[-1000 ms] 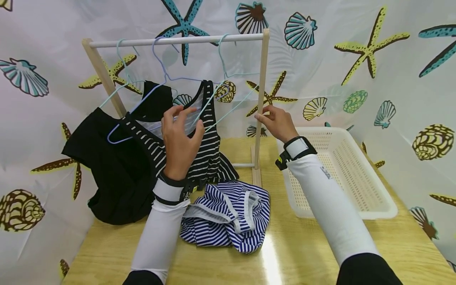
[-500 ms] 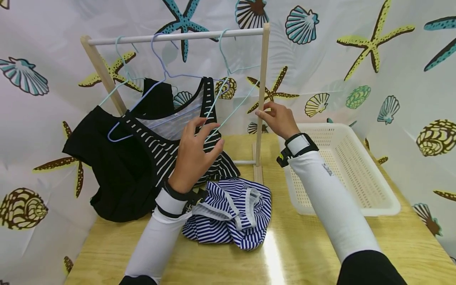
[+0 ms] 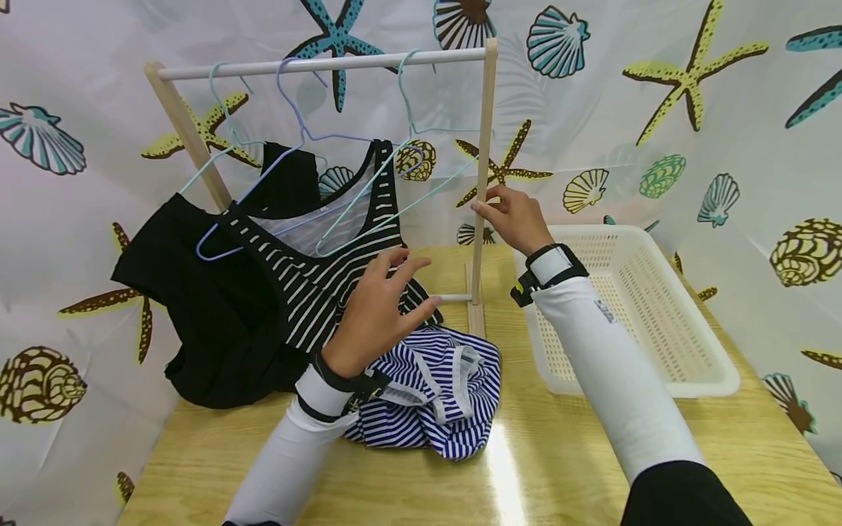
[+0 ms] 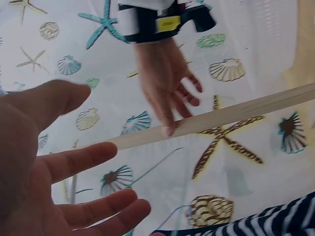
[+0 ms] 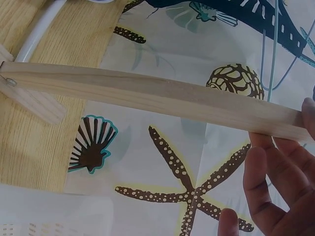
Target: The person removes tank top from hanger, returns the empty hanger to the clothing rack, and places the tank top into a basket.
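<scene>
when i looked in through the head view, a white curtain [image 3: 592,139] printed with starfish and shells filled the background, and a wood-grain table [image 3: 559,453] spread out below it. the clothes rack [image 3: 355,63] stood on that table close to the curtain, its pale bar running between two wooden posts. to the right of the rack sat a white perforated basket [image 3: 658,321]. a black garment [image 3: 217,329] hung at the rack's left side, with a black-and-white striped top [image 3: 329,281] beside it. a blue-and-white striped garment [image 3: 454,394] lay crumpled on the table in front of the rack.

three thin hangers hooked over the bar: a mint one [image 3: 237,142] at the left, a lavender one [image 3: 303,131] bearing the striped top, and a tilted mint one [image 3: 411,131], one end in front of that top.

my left hand [image 3: 378,307] hovered before the top's lower part, thumb and fingers spread; i could not tell whether they touched the cloth. my right hand [image 3: 520,219] pinched the rack's right post between thumb and fingers.
</scene>
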The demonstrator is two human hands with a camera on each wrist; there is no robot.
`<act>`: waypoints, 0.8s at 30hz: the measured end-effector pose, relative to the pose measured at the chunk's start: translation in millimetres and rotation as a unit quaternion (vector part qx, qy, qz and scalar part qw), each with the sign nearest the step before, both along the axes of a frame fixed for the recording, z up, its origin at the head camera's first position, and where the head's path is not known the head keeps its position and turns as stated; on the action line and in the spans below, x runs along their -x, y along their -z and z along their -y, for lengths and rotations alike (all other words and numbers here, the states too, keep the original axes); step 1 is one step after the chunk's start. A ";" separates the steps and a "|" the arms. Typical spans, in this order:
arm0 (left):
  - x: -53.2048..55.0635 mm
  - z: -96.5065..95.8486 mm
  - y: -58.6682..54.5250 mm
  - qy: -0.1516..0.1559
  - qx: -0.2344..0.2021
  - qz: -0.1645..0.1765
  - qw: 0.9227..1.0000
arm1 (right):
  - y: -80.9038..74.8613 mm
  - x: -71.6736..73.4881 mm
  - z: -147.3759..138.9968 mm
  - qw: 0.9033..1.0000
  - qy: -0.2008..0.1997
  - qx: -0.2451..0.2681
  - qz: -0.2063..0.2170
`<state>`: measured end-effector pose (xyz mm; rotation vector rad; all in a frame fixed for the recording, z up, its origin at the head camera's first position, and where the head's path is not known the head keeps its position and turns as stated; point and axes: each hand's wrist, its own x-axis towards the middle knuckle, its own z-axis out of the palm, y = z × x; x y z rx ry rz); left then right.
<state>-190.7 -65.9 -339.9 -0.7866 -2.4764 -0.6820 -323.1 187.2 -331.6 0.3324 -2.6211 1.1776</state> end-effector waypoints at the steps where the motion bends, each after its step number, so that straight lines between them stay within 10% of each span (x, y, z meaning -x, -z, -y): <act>1: 0.4 -0.8 5.5 0.003 0.013 0.012 1.000 | 0.1 0.1 0.1 1.000 0.001 -0.001 0.001; 13: -4.6 -6.0 60.4 0.023 0.101 0.108 0.989 | 0.0 0.1 -0.8 1.000 -0.001 -0.001 0.004; 24: -13.1 -3.1 94.9 0.055 0.194 0.216 0.955 | 0.5 0.2 0.0 1.000 -0.003 0.005 0.005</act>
